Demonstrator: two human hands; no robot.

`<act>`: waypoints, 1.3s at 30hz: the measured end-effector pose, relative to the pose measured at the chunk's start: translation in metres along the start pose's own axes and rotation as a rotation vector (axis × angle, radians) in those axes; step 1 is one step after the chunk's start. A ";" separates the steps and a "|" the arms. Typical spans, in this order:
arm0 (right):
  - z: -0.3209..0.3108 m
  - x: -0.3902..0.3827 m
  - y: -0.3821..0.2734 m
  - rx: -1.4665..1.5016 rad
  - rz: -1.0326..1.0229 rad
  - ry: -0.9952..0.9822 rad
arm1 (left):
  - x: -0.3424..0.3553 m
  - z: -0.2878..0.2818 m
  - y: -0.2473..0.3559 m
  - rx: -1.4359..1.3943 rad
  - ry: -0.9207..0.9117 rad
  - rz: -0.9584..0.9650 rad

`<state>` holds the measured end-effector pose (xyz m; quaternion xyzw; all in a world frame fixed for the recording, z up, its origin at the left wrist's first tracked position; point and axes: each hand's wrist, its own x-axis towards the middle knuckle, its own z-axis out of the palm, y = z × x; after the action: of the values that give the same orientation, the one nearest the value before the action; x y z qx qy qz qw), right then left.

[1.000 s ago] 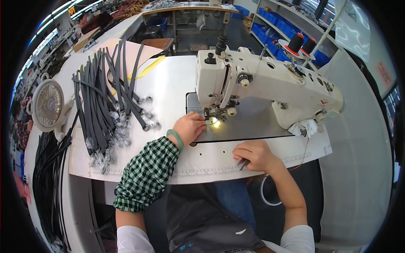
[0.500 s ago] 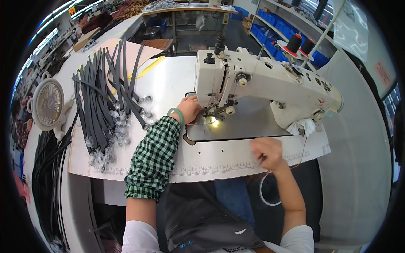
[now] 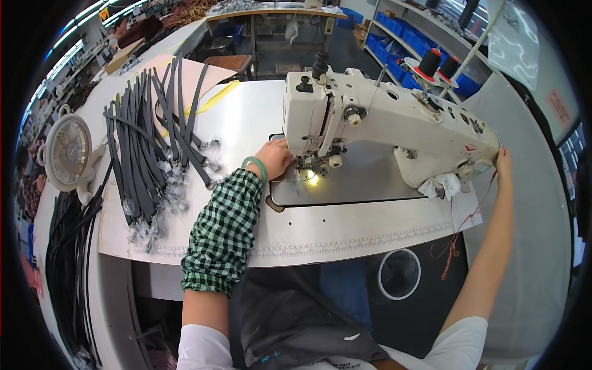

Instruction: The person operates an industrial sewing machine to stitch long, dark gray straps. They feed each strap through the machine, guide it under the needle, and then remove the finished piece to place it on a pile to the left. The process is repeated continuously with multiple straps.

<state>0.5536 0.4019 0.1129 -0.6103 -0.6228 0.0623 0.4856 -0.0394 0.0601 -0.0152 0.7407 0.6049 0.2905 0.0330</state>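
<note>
Beside the presser foot [image 3: 306, 161] of the white sewing machine [image 3: 342, 111], my left hand [image 3: 275, 156], in a checked sleeve cover and green bangle, has curled fingers; what they hold is hidden. The lamp lights the steel bed [image 3: 354, 182] under the needle. At the machine's right end, my right hand [image 3: 503, 161] grips the handwheel [image 3: 497, 145], fingertips mostly behind it. Dark straps [image 3: 132, 154] with clear-wrapped ends lie left of my left hand on the white worktable [image 3: 320, 246].
A small pale fan [image 3: 69, 151] and hanging black straps [image 3: 65, 253] are at the left. Pink sheets [image 3: 209, 77] lie behind the straps. Thread cones [image 3: 430, 61] stand above the machine. Blue bins [image 3: 388, 46] fill shelves at the back. A white cloth [image 3: 439, 185] hangs by the machine's base.
My left hand has moved up and slightly back beside the needle area. My right hand has risen from the table's front to the handwheel; the small dark tool it held is no longer visible.
</note>
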 end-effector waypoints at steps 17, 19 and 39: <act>0.012 -0.057 -0.016 0.069 0.156 -0.085 | -0.032 -0.015 0.049 0.108 0.212 -0.302; 0.010 -0.053 -0.013 0.076 0.140 -0.078 | -0.030 -0.012 0.047 0.104 0.221 -0.275; 0.048 -0.096 0.009 0.544 0.161 0.035 | -0.033 -0.012 0.047 0.097 0.228 -0.265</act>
<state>0.5065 0.3500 0.0311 -0.5061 -0.5245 0.2549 0.6354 -0.0074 0.0144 0.0005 0.6173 0.7104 0.3364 -0.0335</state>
